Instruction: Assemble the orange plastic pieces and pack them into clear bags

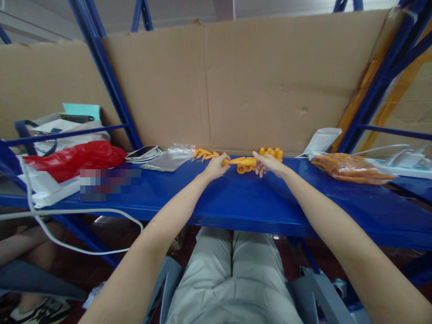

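A yellow plastic toy vehicle (pixel 249 164) with round wheels along its lower side lies between my two hands, close to the back of the blue shelf. My left hand (pixel 215 168) closes its fingertips on the narrow left end of the toy. At the other end, my right hand (pixel 270 164) grips it between thumb and fingers, hiding part of it. Just behind the right hand stand yellow knobbed blocks (pixel 277 153). Left of my left hand lie several loose yellow plastic parts (pixel 203 154), with small crumb-like bits around them.
Cardboard (pixel 253 85) walls off the back. A clear plastic bag (pixel 168 163), a phone (pixel 143 153) with cable and a red bag (pixel 81 157) lie left. To the right is a bag of orange material (pixel 351 168). A white cable (pixel 84 210) hangs over the front edge.
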The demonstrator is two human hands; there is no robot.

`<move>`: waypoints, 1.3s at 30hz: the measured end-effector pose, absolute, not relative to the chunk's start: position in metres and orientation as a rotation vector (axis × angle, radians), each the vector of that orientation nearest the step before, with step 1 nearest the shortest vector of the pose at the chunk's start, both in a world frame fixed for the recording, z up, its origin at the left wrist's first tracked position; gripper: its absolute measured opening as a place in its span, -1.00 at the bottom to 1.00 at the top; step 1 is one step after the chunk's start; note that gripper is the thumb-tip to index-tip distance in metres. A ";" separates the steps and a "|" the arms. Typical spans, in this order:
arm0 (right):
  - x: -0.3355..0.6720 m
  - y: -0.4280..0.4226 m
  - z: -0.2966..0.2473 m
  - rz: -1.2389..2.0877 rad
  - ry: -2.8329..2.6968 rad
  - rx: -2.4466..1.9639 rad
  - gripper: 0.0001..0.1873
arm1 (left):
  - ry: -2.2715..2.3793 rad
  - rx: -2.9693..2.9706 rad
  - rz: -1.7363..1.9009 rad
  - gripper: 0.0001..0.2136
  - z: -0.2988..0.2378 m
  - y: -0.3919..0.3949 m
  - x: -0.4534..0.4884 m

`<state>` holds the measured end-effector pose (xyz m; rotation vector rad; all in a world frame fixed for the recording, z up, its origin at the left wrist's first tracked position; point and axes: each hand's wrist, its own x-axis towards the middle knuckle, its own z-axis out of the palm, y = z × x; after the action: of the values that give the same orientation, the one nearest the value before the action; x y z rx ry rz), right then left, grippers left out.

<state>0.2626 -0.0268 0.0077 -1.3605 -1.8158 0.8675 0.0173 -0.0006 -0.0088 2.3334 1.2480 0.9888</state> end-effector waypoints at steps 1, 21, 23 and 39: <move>0.264 -0.028 0.009 0.897 -1.836 -1.361 -0.28 | 1.251 2.322 0.992 -0.80 -0.009 0.000 0.017; 0.265 -0.024 0.003 0.982 -1.761 -1.183 -0.57 | 1.254 2.255 0.986 -0.76 -0.010 -0.001 0.020; 0.266 -0.025 0.003 0.972 -1.791 -1.205 -0.56 | 1.251 2.261 0.992 -0.77 -0.011 0.000 0.019; 0.267 -0.021 0.002 0.846 -1.808 -1.242 -0.41 | 1.216 2.265 1.028 -0.79 -0.008 -0.002 0.019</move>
<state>0.2673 -0.0209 0.0018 -1.2424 -1.8081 0.8461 0.0188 -0.0022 -0.0078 2.2653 1.2156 1.0281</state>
